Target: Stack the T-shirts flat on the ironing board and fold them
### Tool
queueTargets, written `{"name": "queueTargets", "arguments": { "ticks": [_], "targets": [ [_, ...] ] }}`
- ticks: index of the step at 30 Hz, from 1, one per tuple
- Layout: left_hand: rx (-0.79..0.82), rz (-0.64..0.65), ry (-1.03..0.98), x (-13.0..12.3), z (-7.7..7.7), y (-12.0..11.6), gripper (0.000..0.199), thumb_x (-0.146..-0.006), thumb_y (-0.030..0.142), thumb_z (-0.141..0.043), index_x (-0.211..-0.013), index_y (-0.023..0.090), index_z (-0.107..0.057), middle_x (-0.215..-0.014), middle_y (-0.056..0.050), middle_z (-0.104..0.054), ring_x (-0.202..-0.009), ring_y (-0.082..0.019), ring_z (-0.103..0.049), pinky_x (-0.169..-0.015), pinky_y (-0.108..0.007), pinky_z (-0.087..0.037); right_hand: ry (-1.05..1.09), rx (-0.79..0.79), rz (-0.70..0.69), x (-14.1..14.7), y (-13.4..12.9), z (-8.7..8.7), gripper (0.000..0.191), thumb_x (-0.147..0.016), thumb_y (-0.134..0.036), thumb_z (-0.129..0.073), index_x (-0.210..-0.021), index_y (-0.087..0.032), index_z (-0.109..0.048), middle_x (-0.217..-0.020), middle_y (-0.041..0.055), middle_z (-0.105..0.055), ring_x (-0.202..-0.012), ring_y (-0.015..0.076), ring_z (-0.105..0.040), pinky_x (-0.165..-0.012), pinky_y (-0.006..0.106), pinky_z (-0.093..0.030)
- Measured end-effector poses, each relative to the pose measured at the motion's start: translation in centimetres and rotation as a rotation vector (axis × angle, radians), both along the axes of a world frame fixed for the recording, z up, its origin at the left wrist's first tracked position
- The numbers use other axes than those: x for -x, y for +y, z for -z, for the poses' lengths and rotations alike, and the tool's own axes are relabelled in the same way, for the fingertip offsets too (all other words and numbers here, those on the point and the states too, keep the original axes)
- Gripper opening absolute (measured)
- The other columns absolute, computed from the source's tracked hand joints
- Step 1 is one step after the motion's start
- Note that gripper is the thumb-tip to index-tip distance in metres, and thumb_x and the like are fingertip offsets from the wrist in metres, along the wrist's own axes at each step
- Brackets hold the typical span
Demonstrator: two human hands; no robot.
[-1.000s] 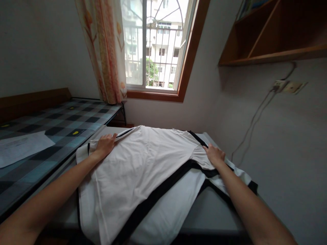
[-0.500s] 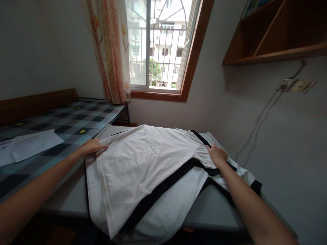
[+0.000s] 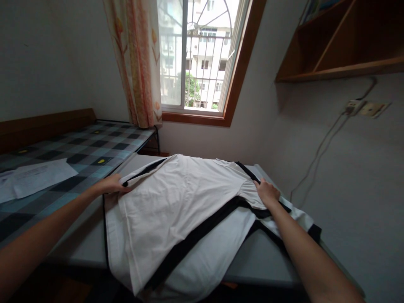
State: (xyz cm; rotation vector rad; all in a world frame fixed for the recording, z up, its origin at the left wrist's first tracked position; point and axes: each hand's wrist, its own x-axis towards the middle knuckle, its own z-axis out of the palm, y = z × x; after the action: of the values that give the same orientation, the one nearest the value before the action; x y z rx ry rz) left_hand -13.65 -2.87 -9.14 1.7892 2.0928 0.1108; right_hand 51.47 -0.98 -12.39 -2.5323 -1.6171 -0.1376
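Note:
A white shirt with black side strips (image 3: 176,198) lies spread across a grey table (image 3: 265,261), its lower part hanging over the near edge. My left hand (image 3: 112,184) is closed on the shirt's far left edge, where a black strip shows beside the fingers. On the right, my right hand (image 3: 267,191) grips the cloth near the sleeve, fingers closed. Part of the white and black cloth reaches past my right wrist toward the table's right side.
At the left is a bed with a checked cover (image 3: 116,145) and papers (image 3: 41,176) on it. Behind stand a curtain (image 3: 139,63) and a barred window. A wooden shelf (image 3: 344,67) and a socket with cables (image 3: 355,107) are on the right wall.
My left hand has shifted slightly left and down with the shirt edge, and more of the black strip shows there. My right hand has barely moved.

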Motion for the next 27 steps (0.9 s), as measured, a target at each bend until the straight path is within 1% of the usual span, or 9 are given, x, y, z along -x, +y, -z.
{"name": "queueTargets", "arguments": {
  "ticks": [3, 6, 8, 11, 14, 16, 18, 23, 27],
  "targets": [
    [-0.017, 0.029, -0.04, 0.1, 0.5, -1.0, 0.065, -0.055, 0.067, -0.062, -0.094, 0.015, -0.066, -0.091, -0.011, -0.072, -0.087, -0.029, -0.068, -0.069, -0.03, -0.049, 0.002, 0.004, 0.001, 0.0, 0.0, 0.0, 0.049, -0.1, -0.048, -0.033, -0.122, -0.014, -0.06, -0.115, 0.0209, -0.068, -0.106, 0.033, -0.066, -0.085, 0.043, -0.049],
    [-0.107, -0.059, 0.161, -1.2, 0.5, -2.9, 0.073, -0.064, 0.07, -0.055, -0.111, 0.014, -0.059, -0.106, -0.016, -0.07, -0.096, -0.033, -0.067, -0.073, -0.034, -0.049, -0.002, -0.001, 0.001, 0.0, 0.0, 0.1, 0.049, -0.1, -0.049, -0.033, -0.122, -0.015, -0.059, -0.114, 0.0211, -0.068, -0.105, 0.0327, -0.066, -0.084, 0.042, -0.049],
    [-0.099, -0.076, 0.28, -2.7, 0.2, -4.2, 0.069, -0.072, 0.067, -0.05, -0.117, 0.014, -0.055, -0.108, -0.017, -0.069, -0.098, -0.035, -0.067, -0.074, -0.037, -0.049, -0.011, -0.014, -0.004, 0.0, 0.0, 0.2, 0.05, -0.099, -0.05, -0.033, -0.121, -0.015, -0.06, -0.113, 0.0214, -0.068, -0.104, 0.0329, -0.067, -0.084, 0.043, -0.049],
    [-0.119, -0.028, 0.351, -4.9, -0.3, -5.5, 0.057, -0.083, 0.053, -0.044, -0.124, 0.014, -0.049, -0.104, -0.017, -0.07, -0.097, -0.035, -0.067, -0.074, -0.038, -0.048, -0.013, -0.011, -0.006, -0.1, -0.1, 0.1, 0.05, -0.099, -0.051, -0.032, -0.12, -0.015, -0.06, -0.114, 0.0213, -0.068, -0.103, 0.0331, -0.067, -0.083, 0.043, -0.049],
    [-0.237, 0.026, 0.408, -6.3, -0.5, -5.8, 0.046, -0.086, 0.032, -0.04, -0.128, 0.015, -0.045, -0.106, -0.015, -0.069, -0.098, -0.033, -0.067, -0.076, -0.038, -0.047, -0.022, 0.023, -0.011, -0.1, 0.0, -0.1, 0.048, -0.099, -0.05, -0.033, -0.121, -0.016, -0.06, -0.113, 0.0209, -0.068, -0.103, 0.0323, -0.067, -0.084, 0.043, -0.049],
    [-0.3, 0.058, 0.44, -6.6, -0.4, -5.5, 0.045, -0.085, 0.022, -0.038, -0.128, 0.015, -0.046, -0.11, -0.015, -0.068, -0.098, -0.032, -0.067, -0.079, -0.039, -0.046, -0.036, 0.044, -0.014, -0.1, -0.1, -0.3, 0.048, -0.099, -0.049, -0.034, -0.121, -0.015, -0.06, -0.111, 0.0207, -0.069, -0.103, 0.032, -0.067, -0.085, 0.042, -0.049],
    [-0.338, 0.07, 0.467, -6.5, -0.2, -4.7, 0.044, -0.085, 0.018, -0.037, -0.128, 0.014, -0.048, -0.11, -0.016, -0.067, -0.097, -0.032, -0.067, -0.08, -0.04, -0.045, -0.045, 0.063, -0.019, 0.1, -0.5, -0.5, 0.047, -0.099, -0.048, -0.034, -0.12, -0.015, -0.06, -0.11, 0.0208, -0.069, -0.103, 0.0326, -0.067, -0.084, 0.042, -0.049],
    [-0.466, 0.099, 0.578, -5.8, 0.0, -1.7, 0.041, -0.089, 0.014, -0.033, -0.124, 0.013, -0.054, -0.107, -0.019, -0.066, -0.101, -0.035, -0.062, -0.085, -0.045, -0.041, -0.053, 0.123, -0.049, 1.2, -2.9, -0.6, 0.047, -0.099, -0.047, -0.033, -0.119, -0.014, -0.06, -0.108, 0.0212, -0.07, -0.102, 0.0338, -0.068, -0.083, 0.042, -0.049],
    [-0.549, 0.147, 0.589, -5.4, 0.1, 0.7, 0.039, -0.091, 0.019, -0.035, -0.124, 0.014, -0.056, -0.111, -0.022, -0.064, -0.104, -0.038, -0.058, -0.088, -0.05, -0.037, -0.048, 0.173, -0.04, 2.1, -5.7, -1.0, 0.046, -0.099, -0.048, -0.032, -0.116, -0.015, -0.06, -0.108, 0.0213, -0.07, -0.102, 0.0333, -0.068, -0.082, 0.042, -0.049]
  ]
}}
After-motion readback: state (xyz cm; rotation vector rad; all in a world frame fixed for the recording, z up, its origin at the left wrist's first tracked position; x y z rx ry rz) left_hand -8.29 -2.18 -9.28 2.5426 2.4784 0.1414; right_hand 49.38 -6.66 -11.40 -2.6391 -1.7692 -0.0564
